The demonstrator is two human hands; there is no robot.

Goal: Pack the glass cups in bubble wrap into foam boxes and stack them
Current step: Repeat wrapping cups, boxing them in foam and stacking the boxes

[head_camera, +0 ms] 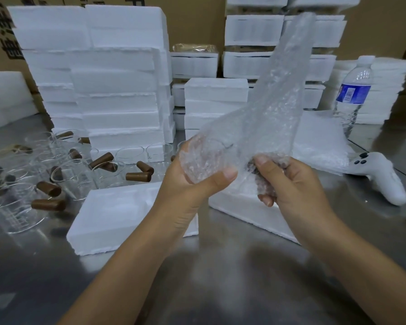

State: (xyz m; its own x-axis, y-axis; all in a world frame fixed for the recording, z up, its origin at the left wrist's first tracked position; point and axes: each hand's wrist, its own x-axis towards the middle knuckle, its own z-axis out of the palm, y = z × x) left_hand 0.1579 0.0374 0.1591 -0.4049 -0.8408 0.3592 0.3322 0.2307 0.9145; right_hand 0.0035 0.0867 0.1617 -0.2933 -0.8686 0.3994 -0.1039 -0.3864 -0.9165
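Both forearms reach in from below, the hands close together above the bench (220, 266). Left hand (197, 181) is curled round a glass cup (203, 158) inside bubble wrap (279, 90), thumb across the front. Right hand (291, 186) grips the bunched lower end of the wrap. The wrap is clear and crinkled, its loose tail standing up toward the upper right. The cup is only dimly visible through it. The bundle is held in the air over an open foam box (117, 212).
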